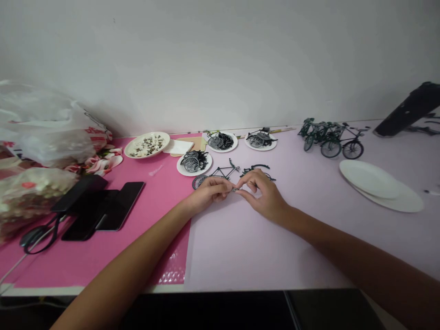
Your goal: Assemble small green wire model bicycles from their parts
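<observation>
My left hand (210, 192) and my right hand (263, 192) meet over the pale sheet, both pinching a small dark part (235, 189) between their fingertips. Its shape is too small to make out. Just behind the hands lies a miniature bicycle frame (225, 172), with a spoked wheel (198, 182) beside my left hand. More dark curved bicycle parts (260, 167) lie behind my right hand, which partly hides them. Three white plates at the back hold dark parts: wheels (193, 161) on the nearest, small pieces (221, 141) and frames with wheels (260, 139) on the others.
Several miniature bicycles (332, 137) stand at the back right, near stacked white plates (409, 197) and a black cylinder (405, 110). On the left are a bowl of small pieces (147, 145), phones (120, 206), a cable (13, 268) and plastic bags (44, 123).
</observation>
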`<state>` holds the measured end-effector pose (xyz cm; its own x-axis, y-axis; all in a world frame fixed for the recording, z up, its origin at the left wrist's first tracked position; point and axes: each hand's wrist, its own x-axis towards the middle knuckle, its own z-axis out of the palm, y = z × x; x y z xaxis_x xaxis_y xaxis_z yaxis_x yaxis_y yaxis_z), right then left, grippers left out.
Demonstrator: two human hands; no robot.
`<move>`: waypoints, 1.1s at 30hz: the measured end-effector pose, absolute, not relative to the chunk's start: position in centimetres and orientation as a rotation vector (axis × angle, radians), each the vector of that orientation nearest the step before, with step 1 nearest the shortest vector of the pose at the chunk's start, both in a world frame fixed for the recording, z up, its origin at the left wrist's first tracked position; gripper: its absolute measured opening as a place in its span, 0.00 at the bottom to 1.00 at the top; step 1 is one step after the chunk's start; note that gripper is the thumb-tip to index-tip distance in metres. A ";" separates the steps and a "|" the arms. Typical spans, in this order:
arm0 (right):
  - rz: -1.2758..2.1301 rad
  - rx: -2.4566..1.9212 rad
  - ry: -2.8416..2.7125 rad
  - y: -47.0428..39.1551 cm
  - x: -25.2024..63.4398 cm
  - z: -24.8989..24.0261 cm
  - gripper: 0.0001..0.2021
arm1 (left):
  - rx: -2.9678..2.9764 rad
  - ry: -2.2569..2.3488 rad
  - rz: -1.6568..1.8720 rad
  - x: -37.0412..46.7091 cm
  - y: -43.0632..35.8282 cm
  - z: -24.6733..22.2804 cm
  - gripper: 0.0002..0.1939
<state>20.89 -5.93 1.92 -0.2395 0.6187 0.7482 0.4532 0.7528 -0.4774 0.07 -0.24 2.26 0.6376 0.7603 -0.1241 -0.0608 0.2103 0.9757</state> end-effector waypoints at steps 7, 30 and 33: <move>0.190 -0.780 -1.870 -5.9 20.8 1.8 0.12 | 1.227 0.691 0.644 0.0 -0.4 2.6 0.16; 0.240 -0.838 -1.742 -5.9 21.0 1.5 0.20 | 1.192 0.647 0.665 0.1 -0.3 2.3 0.19; 0.259 -0.846 -1.731 -5.9 21.0 1.5 0.20 | 1.196 0.652 0.663 0.2 -0.3 2.4 0.18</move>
<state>21.00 -5.86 1.47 -0.1059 0.6527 0.7502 0.4045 0.7175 -0.5671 0.18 -0.33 2.39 0.6443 0.7578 -0.1031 -0.1162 0.2302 0.9662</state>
